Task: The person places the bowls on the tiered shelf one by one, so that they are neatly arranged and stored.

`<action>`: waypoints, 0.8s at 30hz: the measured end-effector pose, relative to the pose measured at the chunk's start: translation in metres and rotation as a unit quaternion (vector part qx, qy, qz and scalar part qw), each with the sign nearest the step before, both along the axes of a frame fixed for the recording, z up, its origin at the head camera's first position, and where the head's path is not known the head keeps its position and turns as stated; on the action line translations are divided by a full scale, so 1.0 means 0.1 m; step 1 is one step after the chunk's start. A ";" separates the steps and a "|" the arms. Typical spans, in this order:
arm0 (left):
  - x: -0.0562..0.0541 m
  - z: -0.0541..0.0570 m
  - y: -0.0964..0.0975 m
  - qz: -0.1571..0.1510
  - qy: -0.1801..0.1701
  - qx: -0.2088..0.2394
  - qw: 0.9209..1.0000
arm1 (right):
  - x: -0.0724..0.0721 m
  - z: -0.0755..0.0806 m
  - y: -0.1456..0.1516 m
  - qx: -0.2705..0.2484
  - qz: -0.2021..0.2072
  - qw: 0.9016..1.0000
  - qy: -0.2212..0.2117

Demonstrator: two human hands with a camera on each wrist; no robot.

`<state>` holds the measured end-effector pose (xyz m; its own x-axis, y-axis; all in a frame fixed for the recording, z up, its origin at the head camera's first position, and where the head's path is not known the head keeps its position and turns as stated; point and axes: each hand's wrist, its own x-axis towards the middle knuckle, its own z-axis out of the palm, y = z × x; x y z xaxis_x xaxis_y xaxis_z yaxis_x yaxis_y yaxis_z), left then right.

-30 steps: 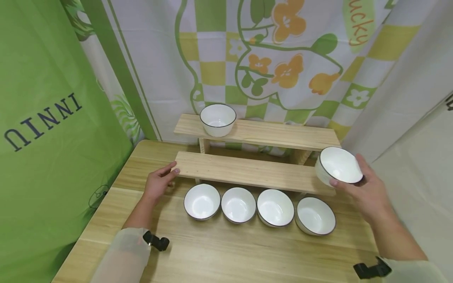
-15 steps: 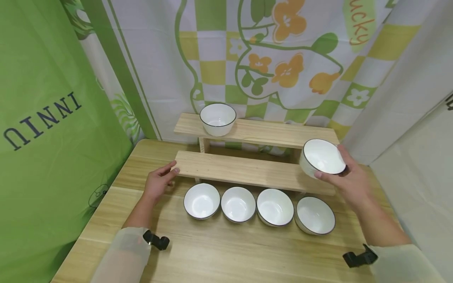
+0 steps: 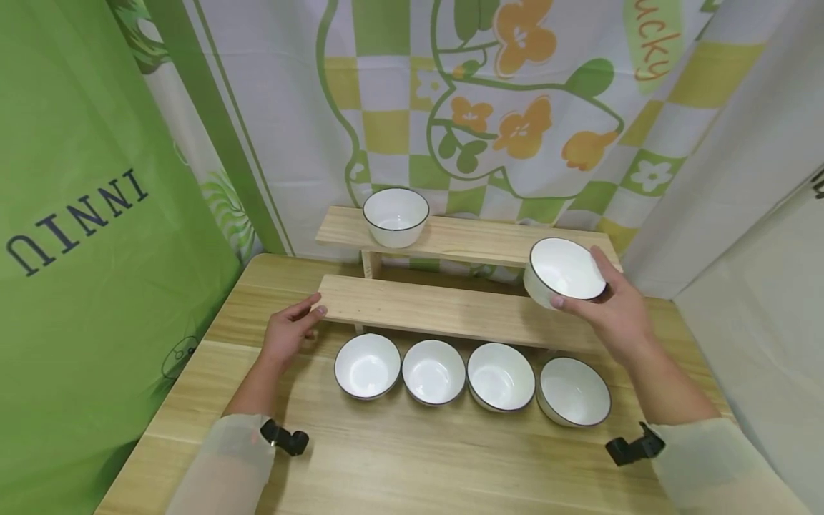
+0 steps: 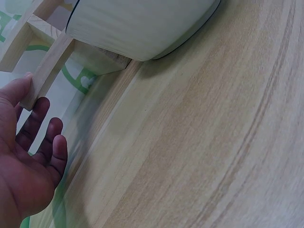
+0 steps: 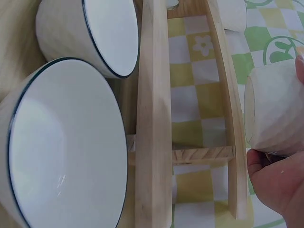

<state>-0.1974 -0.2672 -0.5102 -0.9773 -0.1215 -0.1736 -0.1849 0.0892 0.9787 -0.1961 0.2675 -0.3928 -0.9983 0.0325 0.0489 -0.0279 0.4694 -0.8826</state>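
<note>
Right hand (image 3: 621, 311) has got a bowl (image 3: 566, 269) gripped right of center, while left hand (image 3: 288, 336) pinches the lower shelf (image 3: 438, 306) left of center.

So the surface (image 3: 450, 465) is pale wood with long streaky grain, and its far left corner is rounded off. Standing on it toward the back is a two-step shelf in plain light wood: a lower board (image 3: 438, 306) in front, an upper board (image 3: 502, 242) behind it, supports (image 3: 371, 265) underneath. Just in front of that, four white bowls (image 3: 434, 373) with dark rims sit upright in a row, pretty much side by side, the rightmost bowl (image 3: 574, 391) a touch nearer the viewer. Up top, a matching bowl (image 3: 395, 218) stands upright near the upper board's left end.
</note>
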 end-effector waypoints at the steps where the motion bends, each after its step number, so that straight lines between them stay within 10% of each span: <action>1: 0.00 0.00 0.00 0.000 0.000 0.001 1.000 | -0.01 0.01 -0.02 0.006 0.000 1.000 0.000; 18: -0.02 -0.02 0.00 0.004 0.002 -0.004 1.000 | -0.30 0.09 -0.32 -0.029 0.018 0.999 0.000; 24: -0.14 -0.29 -0.08 0.006 0.013 0.000 1.000 | -0.38 0.09 -0.43 -0.046 0.027 0.999 -0.002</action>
